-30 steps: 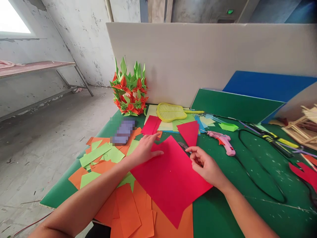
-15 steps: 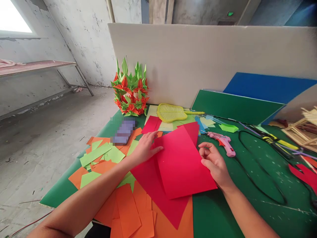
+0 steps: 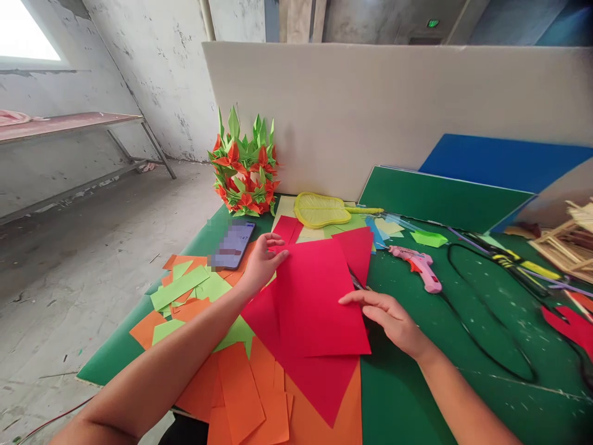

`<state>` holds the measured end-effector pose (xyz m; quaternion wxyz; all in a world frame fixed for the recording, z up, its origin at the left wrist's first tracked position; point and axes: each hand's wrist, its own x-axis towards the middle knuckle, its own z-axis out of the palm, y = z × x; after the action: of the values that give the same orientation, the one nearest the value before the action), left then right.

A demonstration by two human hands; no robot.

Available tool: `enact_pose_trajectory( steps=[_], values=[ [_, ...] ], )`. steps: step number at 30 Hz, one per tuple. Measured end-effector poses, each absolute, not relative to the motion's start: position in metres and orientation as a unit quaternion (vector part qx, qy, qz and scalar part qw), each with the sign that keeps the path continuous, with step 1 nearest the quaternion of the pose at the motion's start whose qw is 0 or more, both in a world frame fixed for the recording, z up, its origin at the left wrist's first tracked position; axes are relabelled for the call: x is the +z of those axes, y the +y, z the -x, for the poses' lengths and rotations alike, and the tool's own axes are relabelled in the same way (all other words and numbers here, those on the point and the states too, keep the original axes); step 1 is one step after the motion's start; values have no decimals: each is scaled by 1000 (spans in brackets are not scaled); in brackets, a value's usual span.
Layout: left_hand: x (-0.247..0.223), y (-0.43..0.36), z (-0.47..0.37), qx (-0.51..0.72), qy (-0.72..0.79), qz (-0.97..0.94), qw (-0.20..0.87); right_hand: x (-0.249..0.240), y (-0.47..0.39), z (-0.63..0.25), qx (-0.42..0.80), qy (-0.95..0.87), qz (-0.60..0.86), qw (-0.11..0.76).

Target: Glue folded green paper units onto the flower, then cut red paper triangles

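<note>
A flat red sheet of paper [image 3: 319,296] is held over another red sheet [image 3: 324,389], which lies at a slant beneath it. My left hand [image 3: 265,264] pinches the upper sheet at its top left corner. On the right edge, my right hand [image 3: 389,318] has its fingertips over the paper and its thumb near the edge, apparently gripping it. A thin dark metal tool [image 3: 356,282], mostly hidden under the paper, pokes out just above the right fingers; its kind is unclear. Orange paper pieces [image 3: 241,389] lie below the sheets.
Green and orange cut papers [image 3: 185,290] and a phone [image 3: 234,244] lie left. A folded-paper flower piece [image 3: 245,167] stands behind. A pink glue gun [image 3: 419,266] with a black cord lies right. Farther back are a yellow fly swatter [image 3: 322,210] and green board [image 3: 445,201].
The upper red sheet has shifted left and turned straighter. Both hands moved left with it, the right one also slightly down. The dark tool beside the right hand has come into view.
</note>
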<state>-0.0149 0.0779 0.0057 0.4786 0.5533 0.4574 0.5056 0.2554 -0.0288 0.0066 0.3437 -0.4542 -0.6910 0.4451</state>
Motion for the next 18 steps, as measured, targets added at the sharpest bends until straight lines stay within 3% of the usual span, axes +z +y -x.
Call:
enact_pose_trajectory(
  steps=[6, 11, 18],
  values=[
    [13, 72, 9, 532, 439, -446, 571, 1, -28, -252, 393, -719, 462, 338],
    [15, 68, 10, 409, 431, -449, 667, -11, -22, -256, 349, -701, 486, 389],
    [16, 57, 7, 341, 424, -662, 515, -2, -24, -253, 379, -724, 480, 319]
  ],
)
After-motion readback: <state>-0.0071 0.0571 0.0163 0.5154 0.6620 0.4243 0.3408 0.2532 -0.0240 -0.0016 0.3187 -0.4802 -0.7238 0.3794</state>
